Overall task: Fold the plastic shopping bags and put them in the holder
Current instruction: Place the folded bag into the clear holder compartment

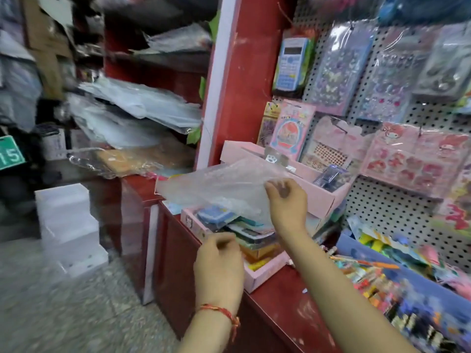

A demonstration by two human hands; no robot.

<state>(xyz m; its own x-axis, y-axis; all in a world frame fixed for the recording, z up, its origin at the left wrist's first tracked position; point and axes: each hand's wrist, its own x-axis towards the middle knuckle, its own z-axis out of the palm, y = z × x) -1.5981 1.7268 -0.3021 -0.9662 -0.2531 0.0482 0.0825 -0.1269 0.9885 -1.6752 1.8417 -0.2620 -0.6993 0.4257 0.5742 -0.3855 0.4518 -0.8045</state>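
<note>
A clear, crinkled plastic bag [216, 189] hangs spread out above a pink box of stationery [257, 276] on the red counter [288, 309]. My right hand [286, 205] pinches the bag's right edge between thumb and fingers. My left hand [219, 263], with a red string bracelet on its wrist, hovers just below the bag with curled fingers; the blur hides whether it holds the bag's lower edge. A loose pile of more clear plastic bags [135, 110] lies on the shelf to the left. I cannot pick out a bag holder.
A second pink box [318, 197] stands behind the bag. A pegboard [382, 207] with sticker packs and a blue calculator [291, 64] fills the right. Colourful packets [397, 284] crowd the counter's right end. White plastic boxes [68, 225] are stacked on the floor at left.
</note>
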